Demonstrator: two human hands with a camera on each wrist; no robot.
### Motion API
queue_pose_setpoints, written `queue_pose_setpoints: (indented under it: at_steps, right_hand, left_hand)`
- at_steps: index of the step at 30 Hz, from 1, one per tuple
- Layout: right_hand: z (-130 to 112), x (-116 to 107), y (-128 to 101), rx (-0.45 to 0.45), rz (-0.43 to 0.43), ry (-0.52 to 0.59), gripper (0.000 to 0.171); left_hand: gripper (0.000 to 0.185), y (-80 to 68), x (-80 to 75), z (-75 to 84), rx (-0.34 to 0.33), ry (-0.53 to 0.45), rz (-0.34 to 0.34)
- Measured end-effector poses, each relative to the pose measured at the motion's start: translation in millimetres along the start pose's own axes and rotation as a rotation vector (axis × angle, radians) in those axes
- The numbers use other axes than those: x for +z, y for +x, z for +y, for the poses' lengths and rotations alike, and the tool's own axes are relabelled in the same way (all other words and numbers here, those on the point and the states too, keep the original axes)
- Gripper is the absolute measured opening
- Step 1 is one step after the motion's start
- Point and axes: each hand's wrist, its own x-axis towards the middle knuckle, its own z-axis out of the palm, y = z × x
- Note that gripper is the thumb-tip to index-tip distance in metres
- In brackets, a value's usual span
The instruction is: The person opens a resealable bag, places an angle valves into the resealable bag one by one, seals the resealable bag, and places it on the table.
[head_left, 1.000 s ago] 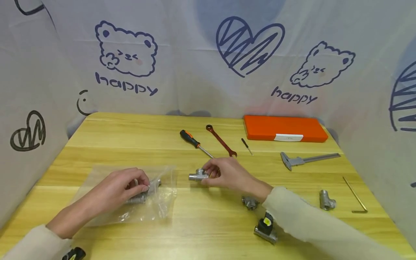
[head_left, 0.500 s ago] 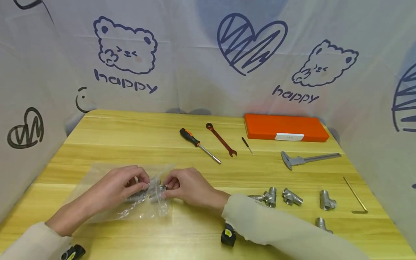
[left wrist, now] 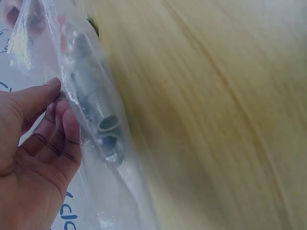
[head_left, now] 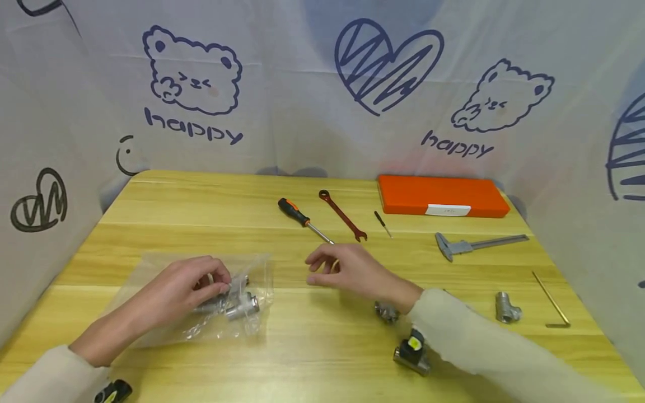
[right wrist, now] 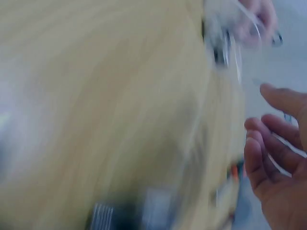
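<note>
In the head view, my left hand (head_left: pixel 183 285) pinches the upper edge of a clear plastic bag (head_left: pixel 261 268) lying on the left of the table. Several silvery metal pipe fittings (head_left: pixel 243 307) sit inside it, one close to the right-hand opening. The left wrist view shows thumb and fingertips closed on the film (left wrist: pixel 103 191), beside the fittings' round open ends (left wrist: pixel 109 123). To the right of the bag, my right hand (head_left: pixel 355 274) hovers over the table with nothing in it. Its fingers are loosely bent and apart from the thumb in the right wrist view.
Tee fittings (head_left: pixel 506 308) lie at the right, others (head_left: pixel 387 312) partly under the right forearm. Behind are a screwdriver (head_left: pixel 294 211), a red wrench (head_left: pixel 342 215), a small screwdriver (head_left: pixel 382 224), an orange case (head_left: pixel 443 195) and a caliper (head_left: pixel 459 248). A brass hex key (head_left: pixel 551 302) lies far right.
My right hand carried a tee fitting left to the bag, left it inside, and has moved back right without it. My left hand has kept its hold on the bag.
</note>
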Motion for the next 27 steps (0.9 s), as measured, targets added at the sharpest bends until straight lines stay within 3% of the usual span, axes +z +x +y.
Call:
queue_pose_setpoints:
  at_steps: [7,12,19,27]
  right_hand:
    - [61,-67,-65,0.122,0.039,-0.089,0.029]
    - [94,-98,-101,0.151,-0.029,-0.087,0.026]
    - [119,-115,-123,0.152,-0.182,-0.022,0.018]
    - [125,-115,-124,0.174,-0.241,0.012,0.011]
  left_hand:
    - [0.005,-0.9,-0.6,-1.1,-0.008,0.016,-0.005]
    - [0.005,-0.2,-1.7,-2.4,-0.011,0.011,-0.011]
    - [0.006,0.7,-1.9,-2.3,-0.006,0.011,-0.009]
    - [0.006,2.7,-1.1,-1.6,-0.013,0.007,-0.015]
